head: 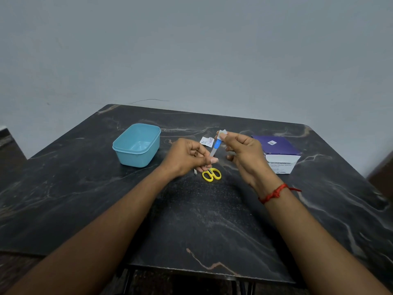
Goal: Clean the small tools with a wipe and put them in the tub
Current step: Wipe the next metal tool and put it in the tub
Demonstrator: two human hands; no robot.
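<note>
**Wiping the blue-handled tool over the table's middle**

Your left hand (pixel 189 157) pinched the metal end of a slim tool (pixel 215 148) with a blue handle, thumb and fingers closed on it, holding it tilted up and away from you. Your right hand (pixel 244 154) gripped a small wipe (pixel 222 132) folded over the top of the blue handle, fingertips closed round it.

Both hands hung above the middle of the table (pixel 212 220). Under them lay yellow scissors (pixel 212 174), flat on the surface. A thin metal tool (pixel 195 172) lay just to their left, mostly hidden by your left hand.

The tub (pixel 137 144) sat toward the far left corner, open and showing nothing inside. A torn sachet (pixel 207 142) lay beyond your hands. The wipe box (pixel 278 153) stood near the far right corner. A red thread (pixel 274 193) circled your right wrist.
</note>
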